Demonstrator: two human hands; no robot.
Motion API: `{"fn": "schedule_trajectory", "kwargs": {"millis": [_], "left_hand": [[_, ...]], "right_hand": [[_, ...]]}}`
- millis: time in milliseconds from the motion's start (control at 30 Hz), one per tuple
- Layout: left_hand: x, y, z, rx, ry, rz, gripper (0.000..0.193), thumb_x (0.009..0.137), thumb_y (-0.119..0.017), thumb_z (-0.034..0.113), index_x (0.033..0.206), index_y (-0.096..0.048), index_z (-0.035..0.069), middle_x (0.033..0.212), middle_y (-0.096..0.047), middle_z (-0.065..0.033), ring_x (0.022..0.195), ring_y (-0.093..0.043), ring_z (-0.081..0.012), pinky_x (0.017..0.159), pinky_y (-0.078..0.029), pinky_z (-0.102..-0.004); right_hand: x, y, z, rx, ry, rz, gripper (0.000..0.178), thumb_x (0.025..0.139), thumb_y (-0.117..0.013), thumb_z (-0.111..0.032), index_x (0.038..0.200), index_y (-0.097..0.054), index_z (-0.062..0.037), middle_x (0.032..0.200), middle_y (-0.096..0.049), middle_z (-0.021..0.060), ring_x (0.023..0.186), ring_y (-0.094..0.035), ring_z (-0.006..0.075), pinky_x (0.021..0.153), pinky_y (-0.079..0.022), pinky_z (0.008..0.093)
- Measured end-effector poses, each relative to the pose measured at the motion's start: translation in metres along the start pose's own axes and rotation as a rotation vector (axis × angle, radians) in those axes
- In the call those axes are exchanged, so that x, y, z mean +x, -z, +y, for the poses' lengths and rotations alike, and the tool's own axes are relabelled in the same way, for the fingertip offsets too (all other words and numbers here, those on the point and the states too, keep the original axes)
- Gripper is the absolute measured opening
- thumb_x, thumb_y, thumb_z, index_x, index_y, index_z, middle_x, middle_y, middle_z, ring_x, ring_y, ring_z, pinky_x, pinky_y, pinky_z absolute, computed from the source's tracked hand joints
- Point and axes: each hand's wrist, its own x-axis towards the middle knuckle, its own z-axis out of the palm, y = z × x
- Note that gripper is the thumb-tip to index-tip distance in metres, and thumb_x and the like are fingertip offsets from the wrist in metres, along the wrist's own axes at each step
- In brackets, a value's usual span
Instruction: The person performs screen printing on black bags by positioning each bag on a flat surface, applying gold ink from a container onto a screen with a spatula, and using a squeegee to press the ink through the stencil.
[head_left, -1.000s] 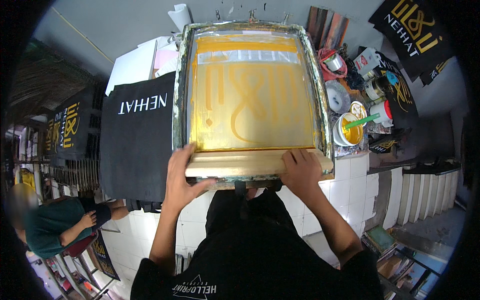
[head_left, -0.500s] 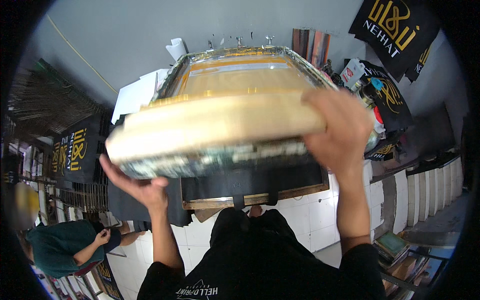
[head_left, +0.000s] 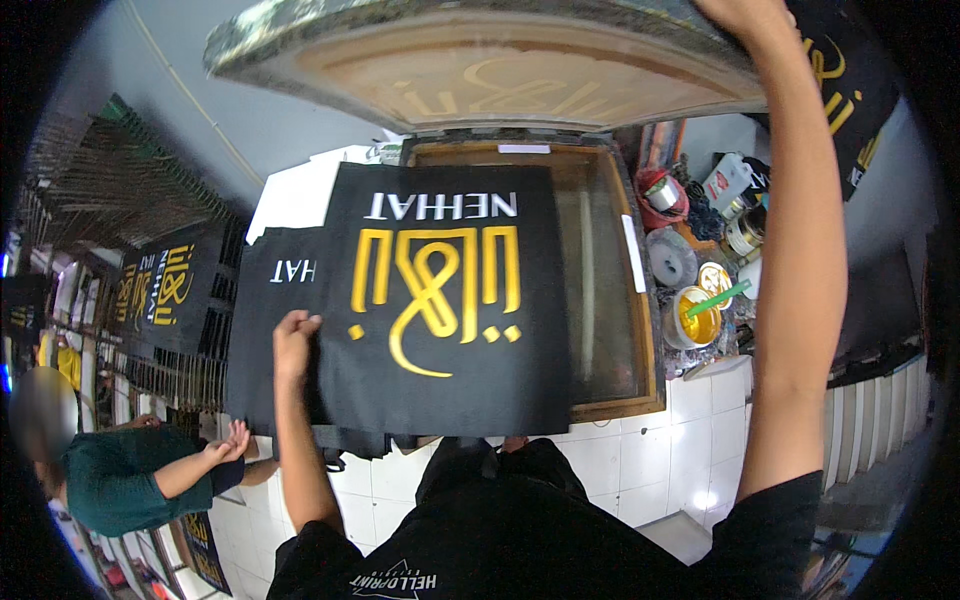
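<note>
My right hand (head_left: 752,16) is up at the top right, gripping the edge of a raised screen printing frame (head_left: 480,30). Its fingers are partly cut off by the picture's edge. The pale mesh underneath carries a faint lettering-like design. Below it lies a black tote bag (head_left: 540,380) with a gold emblem and white lettering, over the left part of a wood-edged printing board (head_left: 610,330). My left hand (head_left: 294,345) is closed at the bag's left edge, thumb and fingers pinching the cloth. Another printed black bag (head_left: 270,330) lies to the left, partly under it.
At right stand a tub of gold ink (head_left: 690,325) with a green spatula (head_left: 725,297), a tape roll (head_left: 670,257), bottles and jars. A drying rack (head_left: 160,350) with printed black bags is at left. Another person (head_left: 130,475) stands at lower left.
The screen frame has swung up and away, uncovering the board. My right hand rose with it; my left hand left the frame and came down to the printed bag, which now lies leftward.
</note>
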Motion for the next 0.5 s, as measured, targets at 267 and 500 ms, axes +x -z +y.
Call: {"fn": "schedule_trajectory", "kwargs": {"millis": [267,500], "left_hand": [[0.009,0.176,0.001,1.086,-0.002,0.572,0.038,0.097,-0.068,0.024,0.123,-0.065,-0.003,0.118,-0.072,-0.0214,0.109,-0.069,-0.0368,0.094,-0.052,-0.0431],[-0.033,-0.042,-0.023,0.781,-0.162,-0.206,0.048,0.087,-0.076,0.031,0.12,-0.067,-0.002,0.122,-0.069,-0.0232,0.117,-0.064,-0.0397,0.098,-0.051,-0.0464]], "right_hand": [[0.022,-0.014,0.009,0.091,0.256,0.162,0.043,0.076,-0.083,-0.029,0.102,-0.077,0.0047,0.088,-0.077,0.022,0.074,-0.072,0.0267,0.075,-0.056,0.0377],[0.03,-0.015,0.012,0.16,0.152,0.094,0.042,0.076,-0.083,-0.026,0.103,-0.076,0.0054,0.087,-0.077,0.0217,0.072,-0.07,0.0235,0.074,-0.056,0.0372]]}}
